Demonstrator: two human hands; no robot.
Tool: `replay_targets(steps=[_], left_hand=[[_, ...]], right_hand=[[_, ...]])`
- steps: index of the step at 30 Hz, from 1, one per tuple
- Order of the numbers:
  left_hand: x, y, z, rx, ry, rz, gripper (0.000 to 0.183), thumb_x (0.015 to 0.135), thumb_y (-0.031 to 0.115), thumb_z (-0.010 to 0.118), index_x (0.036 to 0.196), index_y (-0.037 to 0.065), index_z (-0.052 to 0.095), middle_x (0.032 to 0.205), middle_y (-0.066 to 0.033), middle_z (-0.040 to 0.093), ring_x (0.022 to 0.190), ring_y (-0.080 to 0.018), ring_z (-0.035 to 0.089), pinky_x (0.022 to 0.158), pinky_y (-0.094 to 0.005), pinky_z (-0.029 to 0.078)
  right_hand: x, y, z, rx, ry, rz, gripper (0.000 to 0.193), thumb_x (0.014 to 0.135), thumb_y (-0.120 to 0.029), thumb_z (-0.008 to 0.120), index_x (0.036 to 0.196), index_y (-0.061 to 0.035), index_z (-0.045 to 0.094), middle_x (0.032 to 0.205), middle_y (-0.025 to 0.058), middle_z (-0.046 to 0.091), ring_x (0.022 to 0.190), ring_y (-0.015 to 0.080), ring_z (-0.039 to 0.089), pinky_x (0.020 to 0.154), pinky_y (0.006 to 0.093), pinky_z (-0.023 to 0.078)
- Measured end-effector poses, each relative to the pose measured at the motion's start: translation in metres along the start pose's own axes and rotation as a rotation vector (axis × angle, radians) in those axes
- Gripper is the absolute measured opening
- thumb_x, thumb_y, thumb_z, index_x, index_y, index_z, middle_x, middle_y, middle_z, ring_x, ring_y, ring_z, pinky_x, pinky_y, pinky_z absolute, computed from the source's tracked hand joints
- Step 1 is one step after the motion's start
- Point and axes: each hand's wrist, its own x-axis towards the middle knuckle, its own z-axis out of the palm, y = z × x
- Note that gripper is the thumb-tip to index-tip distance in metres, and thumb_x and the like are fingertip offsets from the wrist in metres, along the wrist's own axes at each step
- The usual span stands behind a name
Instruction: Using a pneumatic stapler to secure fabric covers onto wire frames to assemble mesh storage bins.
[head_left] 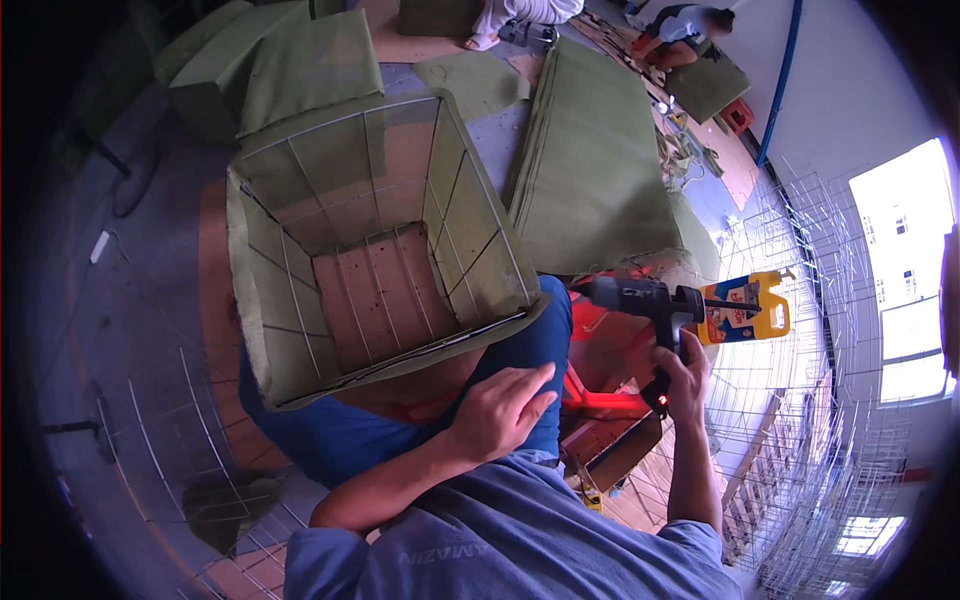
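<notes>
Over the lap, the left forearm slants in from the person's left with its elbow bent, and the left hand [495, 415] stands open above the blue trousers [335, 440], back upward. Its fingers stretch loosely forward and to the right, two of the tips spread apart, near the closest edge of a basket but clear of it. The right arm reaches forward on the other side, and the right hand [688, 378] wraps firmly round the upright grip of a black pistol-shaped tool [655, 305]. A small red light glows at the foot of the grip. The tool's slightly blurred front end points left, near the basket's right corner.

The basket [282, 310], a wire frame covered in green fabric, sits on the person's legs, its mouth facing up toward the head and its right corner over the right knee. A brown panel [375, 300] shows at its bottom.

Just beyond the tool stands or leans a yellow container [774, 315] with a handle; which, I cannot tell. Wire panels [790, 420] crowd along the floor's right edge. Farther off, green sheets [605, 160] lie stacked, green blocks [320, 70] fill the floor's far left corner, and a co-worker [690, 25] crouches near the far right edge.
</notes>
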Motion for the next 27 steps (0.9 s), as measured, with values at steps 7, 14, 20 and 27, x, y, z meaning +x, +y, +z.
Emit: replay_targets(steps=[7,14,20,27], left_hand=[[0.016,0.007,-0.076,0.494,-0.008,0.193,0.031,0.083,0.006,0.084,0.11,0.0,0.07,0.098,-0.0111,0.071,0.088,-0.0303,0.068,0.078,-0.041,0.057],[0.04,-0.001,-0.095,0.723,-0.248,0.092,0.033,0.083,0.019,0.084,0.104,0.002,0.066,0.099,-0.0112,0.065,0.094,-0.0305,0.061,0.085,-0.0436,0.052],[0.058,-0.002,-0.06,0.933,-0.466,0.18,0.033,0.086,0.035,0.079,0.091,0.009,0.06,0.091,-0.0084,0.055,0.09,-0.0267,0.056,0.081,-0.0408,0.048],[0.075,-0.026,-0.025,1.083,-0.571,0.218,0.023,0.091,0.031,0.072,0.088,0.009,0.067,0.085,-0.0087,0.064,0.091,-0.0259,0.061,0.081,-0.0398,0.048]], right_hand=[[0.055,0.173,-0.088,-0.054,0.287,0.261,0.024,0.092,-0.022,0.063,0.102,-0.0012,0.065,0.08,0.0088,0.065,0.067,0.0176,0.064,0.062,0.0348,0.052],[0.052,0.09,-0.029,-0.925,0.418,-0.123,0.038,0.101,-0.028,0.056,0.126,-0.002,0.067,0.132,0.0207,0.066,0.126,0.0367,0.061,0.109,0.0455,0.047],[0.091,-0.014,0.123,-0.079,-0.219,-0.368,0.049,0.109,-0.035,0.052,0.142,0.0008,0.058,0.146,0.0229,0.059,0.138,0.0368,0.055,0.116,0.041,0.041],[0.169,-0.065,0.26,-0.467,-0.438,-0.617,0.088,0.104,-0.05,0.057,0.163,0.0023,0.02,0.169,0.0248,0.026,0.157,0.0412,0.027,0.125,0.0534,0.03]])
